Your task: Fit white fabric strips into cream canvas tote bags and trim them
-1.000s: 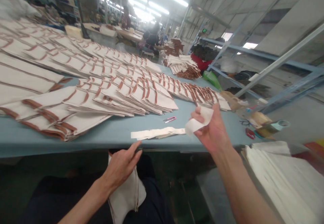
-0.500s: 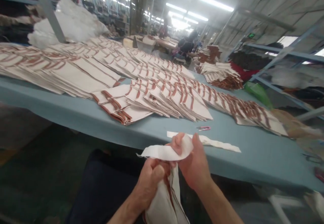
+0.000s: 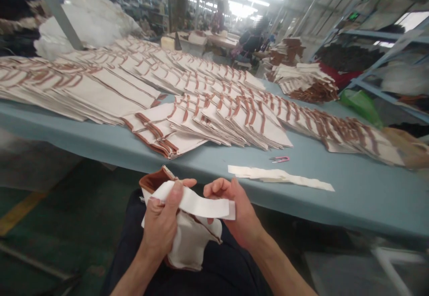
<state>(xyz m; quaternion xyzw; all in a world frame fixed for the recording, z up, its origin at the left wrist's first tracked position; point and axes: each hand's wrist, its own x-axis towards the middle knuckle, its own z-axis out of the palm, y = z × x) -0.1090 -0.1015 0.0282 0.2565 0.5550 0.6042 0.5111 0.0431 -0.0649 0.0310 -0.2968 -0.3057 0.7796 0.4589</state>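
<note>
My left hand (image 3: 162, 222) is closed, its thumb pressing a white fabric strip (image 3: 204, 204) against a sewn cream-and-brown fabric piece (image 3: 187, 244). That piece hangs over my lap, with a brown-lined opening (image 3: 156, 181) at its upper left. My right hand (image 3: 241, 213) is at the strip's far end, fingers loosely curved and apart from the thumb. The strip's end lies across its palm; whether the fingers touch the strip's underside I cannot tell. Another off-white strip (image 3: 281, 175) lies on the table beyond my right hand, near pink-handled thread snips (image 3: 279, 159).
A blue-covered table (image 3: 100, 137) runs across in front of me. Overlapping rows of cream pieces with brown trim (image 3: 234, 117) cover much of it. White plastic (image 3: 87, 23) is heaped at back left. Green plastic (image 3: 362, 106) lies at right. A person (image 3: 251, 41) is in the background.
My hands have moved apart, and the strip now stretches between them. My left hand has shifted left with the fabric piece and now presses the strip. My right fingers have loosened.
</note>
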